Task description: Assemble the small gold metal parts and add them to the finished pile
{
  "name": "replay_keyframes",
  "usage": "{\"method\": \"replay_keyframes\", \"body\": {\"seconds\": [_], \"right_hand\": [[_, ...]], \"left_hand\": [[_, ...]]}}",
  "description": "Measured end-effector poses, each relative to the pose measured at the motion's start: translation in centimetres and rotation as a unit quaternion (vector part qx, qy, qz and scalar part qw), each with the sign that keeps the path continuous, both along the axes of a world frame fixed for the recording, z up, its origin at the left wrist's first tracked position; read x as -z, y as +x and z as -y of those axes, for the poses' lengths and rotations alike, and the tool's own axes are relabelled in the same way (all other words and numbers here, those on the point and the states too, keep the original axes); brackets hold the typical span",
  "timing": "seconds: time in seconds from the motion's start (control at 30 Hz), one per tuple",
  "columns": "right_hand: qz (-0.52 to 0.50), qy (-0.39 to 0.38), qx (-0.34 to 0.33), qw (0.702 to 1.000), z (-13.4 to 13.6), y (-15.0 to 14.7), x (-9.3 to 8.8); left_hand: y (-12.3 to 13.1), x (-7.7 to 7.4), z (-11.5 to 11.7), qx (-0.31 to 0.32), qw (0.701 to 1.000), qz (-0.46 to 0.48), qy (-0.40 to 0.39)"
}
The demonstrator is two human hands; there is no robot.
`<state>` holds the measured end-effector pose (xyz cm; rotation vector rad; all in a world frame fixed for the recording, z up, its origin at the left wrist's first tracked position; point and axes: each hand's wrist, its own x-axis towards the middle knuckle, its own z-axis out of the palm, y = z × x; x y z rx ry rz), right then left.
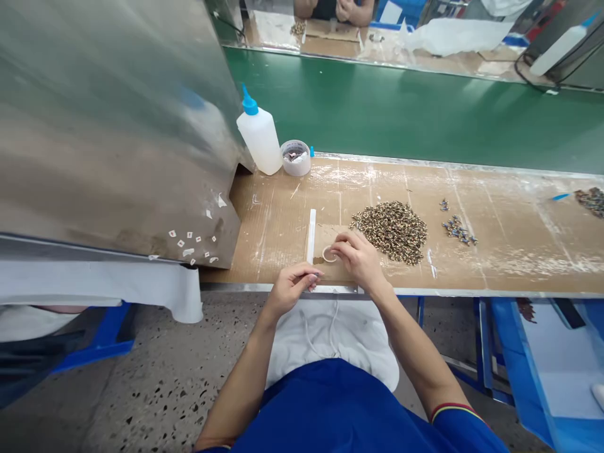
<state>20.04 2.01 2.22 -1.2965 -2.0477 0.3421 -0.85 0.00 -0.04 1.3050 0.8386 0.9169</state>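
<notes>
My right hand (358,259) sits over a small cardboard square (340,239), its fingertips on a pale ring (329,254) and seeming to hold it. My left hand (292,289) is just to the left at the bench's front edge, its fingers pinched together. Anything in that pinch is too small to make out. A long white strip (311,236) lies upright-on-the-picture beside the square, close to my left fingertips. Just right of my right hand is a heap of small gold-and-dark beads (389,233).
The cardboard-covered bench (283,214) holds a white glue bottle with a blue nozzle (258,135), a tape roll (296,157), small bluish metal parts (457,229) and another heap (592,201). A steel panel (117,126) stands left; a green belt (401,107) runs behind.
</notes>
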Motion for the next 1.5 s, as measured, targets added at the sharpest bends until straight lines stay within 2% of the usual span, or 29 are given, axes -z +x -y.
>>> {"method": "replay_keyframes", "body": {"seconds": [0.1, 0.23, 0.33, 0.43, 0.57, 0.8, 1.5], "right_hand": [[-0.037, -0.024, -0.012, 0.999, 0.3, 0.5, 0.1], [-0.17, -0.046, 0.014, 0.984, 1.3, 0.1, 0.7], [-0.289, -0.052, 0.097, 0.951, 2.5, -0.1, 1.1], [-0.372, -0.087, 0.175, 0.907, 4.0, -0.2, 1.4], [-0.414, -0.12, 0.196, 0.881, 5.2, -0.7, 2.0], [-0.409, -0.169, 0.168, 0.881, 5.4, -0.7, 2.8], [-0.38, -0.17, 0.13, 0.9, 5.6, -0.6, 2.9]], "left_hand": [[0.2, -0.1, 0.1, 0.0, 1.0, -0.024, 0.019], [0.9, -0.5, 0.4, -0.031, 0.991, -0.108, 0.077], [1.5, -0.8, 0.6, -0.041, 0.977, -0.173, 0.119], [2.0, -0.9, 0.6, -0.027, 0.97, -0.2, 0.136], [2.2, -0.8, 0.6, -0.02, 0.964, -0.217, 0.155], [2.5, -0.9, 0.8, -0.014, 0.954, -0.241, 0.179], [2.4, -0.6, 0.8, -0.019, 0.956, -0.233, 0.178]]}}
